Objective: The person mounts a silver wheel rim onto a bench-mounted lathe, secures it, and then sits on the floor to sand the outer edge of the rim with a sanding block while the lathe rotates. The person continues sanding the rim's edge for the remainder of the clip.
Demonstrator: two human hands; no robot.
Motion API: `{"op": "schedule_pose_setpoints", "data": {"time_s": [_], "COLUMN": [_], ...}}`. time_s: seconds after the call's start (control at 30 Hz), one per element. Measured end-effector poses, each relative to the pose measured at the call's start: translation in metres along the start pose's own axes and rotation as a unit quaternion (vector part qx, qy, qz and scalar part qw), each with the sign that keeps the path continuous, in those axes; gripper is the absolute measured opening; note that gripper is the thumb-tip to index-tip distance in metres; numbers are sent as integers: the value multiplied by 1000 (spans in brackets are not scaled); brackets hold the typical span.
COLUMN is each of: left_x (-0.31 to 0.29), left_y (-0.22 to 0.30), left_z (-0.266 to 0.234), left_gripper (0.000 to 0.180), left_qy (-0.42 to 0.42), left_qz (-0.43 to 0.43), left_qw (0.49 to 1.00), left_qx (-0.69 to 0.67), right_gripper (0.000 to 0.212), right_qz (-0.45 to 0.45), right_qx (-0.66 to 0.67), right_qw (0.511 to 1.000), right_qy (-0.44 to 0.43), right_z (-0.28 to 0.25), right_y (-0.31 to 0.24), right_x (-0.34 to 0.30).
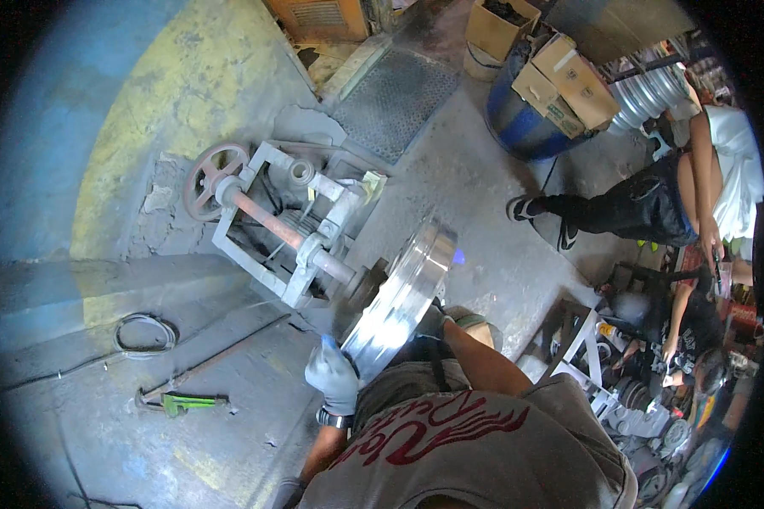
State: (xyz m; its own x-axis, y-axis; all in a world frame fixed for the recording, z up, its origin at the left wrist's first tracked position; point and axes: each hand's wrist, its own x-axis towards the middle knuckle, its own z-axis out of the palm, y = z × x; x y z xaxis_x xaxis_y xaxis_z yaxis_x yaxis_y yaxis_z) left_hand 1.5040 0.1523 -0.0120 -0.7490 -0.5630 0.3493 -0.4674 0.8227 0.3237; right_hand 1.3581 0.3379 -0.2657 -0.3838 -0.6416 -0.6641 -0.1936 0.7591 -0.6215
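A shiny metal wheel rim [404,287] stands tilted in front of my body, at the near end of a machine's shaft [334,267]. Whether the rim is seated on the shaft or only close to it, I cannot tell. My left hand [334,377], in a light grey glove, is closed on the rim's lower left edge. On the rim's right side is my right hand [431,321] in a darker glove, its fingers hidden. Behind the rim, the grey machine frame [285,276] carries the shaft and a reddish spoked pulley wheel [216,180].
On the left floor lie a green pipe wrench [193,402] and a coiled cable [144,335]. A blue drum [518,123] with cardboard boxes [567,81] stands at the far right. Another person [654,199] walks there, and someone else [683,331] works among metal parts [645,416].
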Motion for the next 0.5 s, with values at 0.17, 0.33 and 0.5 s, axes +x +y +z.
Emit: {"op": "schedule_pose_setpoints", "data": {"time_s": [0.17, 0.33, 0.5], "left_x": [-42, -102, -90], "left_y": [-32, -84, -127], "left_z": [10, 27, 14], "left_gripper": [23, 32, 38], "left_qy": [-8, -3, 68], "left_qz": [-94, -299, -523], "left_qw": [991, 921, 723], "left_qx": [-97, -249, -445], "right_gripper": [60, 58, 57], "right_qz": [-21, -59, -124], "right_qx": [-23, -76, -130], "right_qw": [999, 992, 967], "right_qy": [19, 82, 179], "right_z": [8, 41, 91], "right_y": [5, 29, 55], "right_x": [-1, 10, 19]}}
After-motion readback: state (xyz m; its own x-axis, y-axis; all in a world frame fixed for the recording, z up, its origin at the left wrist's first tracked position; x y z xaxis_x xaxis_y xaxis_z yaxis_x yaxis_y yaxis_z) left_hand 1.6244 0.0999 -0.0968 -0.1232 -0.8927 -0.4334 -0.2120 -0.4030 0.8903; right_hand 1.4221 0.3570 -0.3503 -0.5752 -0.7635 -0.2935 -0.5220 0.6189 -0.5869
